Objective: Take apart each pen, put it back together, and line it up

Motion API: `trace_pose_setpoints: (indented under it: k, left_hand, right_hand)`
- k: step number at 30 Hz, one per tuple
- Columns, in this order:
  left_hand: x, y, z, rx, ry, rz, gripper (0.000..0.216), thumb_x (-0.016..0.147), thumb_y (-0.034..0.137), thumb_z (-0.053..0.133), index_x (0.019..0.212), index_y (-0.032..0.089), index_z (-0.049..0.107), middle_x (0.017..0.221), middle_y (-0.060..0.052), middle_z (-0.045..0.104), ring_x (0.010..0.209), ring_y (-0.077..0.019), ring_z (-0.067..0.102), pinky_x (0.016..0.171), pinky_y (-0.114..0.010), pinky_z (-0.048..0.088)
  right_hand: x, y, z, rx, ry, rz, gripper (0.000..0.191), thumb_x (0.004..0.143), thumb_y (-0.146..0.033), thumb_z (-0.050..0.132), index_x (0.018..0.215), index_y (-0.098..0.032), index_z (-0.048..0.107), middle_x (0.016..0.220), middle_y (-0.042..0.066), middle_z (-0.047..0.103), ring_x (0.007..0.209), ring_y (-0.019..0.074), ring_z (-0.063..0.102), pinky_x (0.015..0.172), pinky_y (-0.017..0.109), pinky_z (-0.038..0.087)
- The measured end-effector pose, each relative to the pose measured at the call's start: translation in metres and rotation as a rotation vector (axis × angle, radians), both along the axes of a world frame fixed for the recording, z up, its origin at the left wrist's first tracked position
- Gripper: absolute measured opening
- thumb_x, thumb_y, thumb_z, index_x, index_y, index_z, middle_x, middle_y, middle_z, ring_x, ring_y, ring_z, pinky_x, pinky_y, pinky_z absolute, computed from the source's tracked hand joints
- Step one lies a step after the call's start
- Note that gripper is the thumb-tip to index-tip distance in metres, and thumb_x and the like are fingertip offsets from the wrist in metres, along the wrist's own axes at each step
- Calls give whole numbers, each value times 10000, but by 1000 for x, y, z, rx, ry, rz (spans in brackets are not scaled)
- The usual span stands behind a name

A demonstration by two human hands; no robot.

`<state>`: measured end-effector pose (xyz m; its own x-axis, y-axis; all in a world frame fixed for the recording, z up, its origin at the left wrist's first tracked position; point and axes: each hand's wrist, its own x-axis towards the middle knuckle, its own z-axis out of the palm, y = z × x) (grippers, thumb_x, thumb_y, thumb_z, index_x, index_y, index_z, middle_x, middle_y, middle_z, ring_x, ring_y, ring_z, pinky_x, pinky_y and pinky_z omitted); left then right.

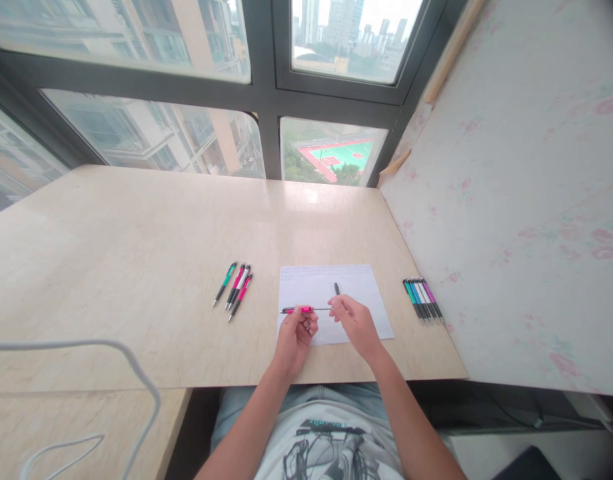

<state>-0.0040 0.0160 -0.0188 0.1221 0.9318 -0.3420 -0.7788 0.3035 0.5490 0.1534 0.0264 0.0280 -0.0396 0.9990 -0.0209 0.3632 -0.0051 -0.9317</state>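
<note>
My left hand (297,333) is closed around the pink upper barrel of a pen (305,309), which lies level over a sheet of paper (296,287). A thin dark refill (322,309) runs from the barrel's right end to my right hand (354,321), whose thumb and finger pinch its other end. Just above the right hand's fingers a short black pen grip (337,289) shows over the paper. I cannot tell whether it rests there or is held, as its lower end is hidden. Rows of handwriting cover the sheet's top edge.
Left of the paper lie several pens (239,288), green, pink and white with black grips. A tight row of several pens (422,300) sits at the right, near the papered wall (526,200). A white cable (131,357) loops across the lower left. Windows stand behind the table (151,247).
</note>
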Motion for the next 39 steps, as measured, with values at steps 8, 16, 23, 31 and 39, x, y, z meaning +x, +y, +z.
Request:
trace_pose_setpoints:
  k: [8, 16, 23, 31, 39]
  left_hand:
    - [1, -1, 0, 38, 41, -7, 265, 825, 351, 743, 969, 134, 696, 938, -99, 748, 664, -101, 638, 660, -221, 522]
    - [1, -1, 0, -8, 22, 12, 233, 798, 251, 778, 975, 135, 683, 916, -83, 753, 789, -127, 716, 745, -213, 570]
    - [1, -1, -2, -11, 6, 36, 203, 807, 242, 770, 958, 130, 694, 908, -79, 751, 792, -123, 721, 756, -200, 576]
    - [0, 0, -3, -23, -35, 52, 214, 802, 252, 778, 954, 128, 693, 931, -85, 750, 793, -122, 718, 735, -191, 578]
    - [1, 0, 0, -36, -53, 50, 193, 812, 246, 767, 947, 132, 690, 925, -88, 753, 784, -123, 718, 723, -189, 584]
  right_hand:
    - [-3, -7, 2, 56, -123, 26, 165, 859, -300, 578, 842, -197, 705, 840, 42, 737, 729, 171, 648, 654, 268, 489]
    - [2, -9, 1, 29, -197, 51, 195, 863, -306, 551, 845, -200, 714, 845, 49, 749, 704, 172, 644, 649, 276, 494]
    - [4, -8, -2, 30, -173, 40, 232, 885, -334, 534, 830, -190, 708, 798, 46, 736, 717, 181, 653, 665, 276, 489]
    - [19, -7, -8, -34, -113, -33, 283, 890, -389, 536, 777, -182, 691, 705, 32, 701, 672, 180, 642, 625, 262, 475]
    - [32, 1, -36, 25, -263, -181, 237, 841, -365, 555, 859, -182, 703, 781, 60, 700, 703, 198, 618, 685, 306, 491]
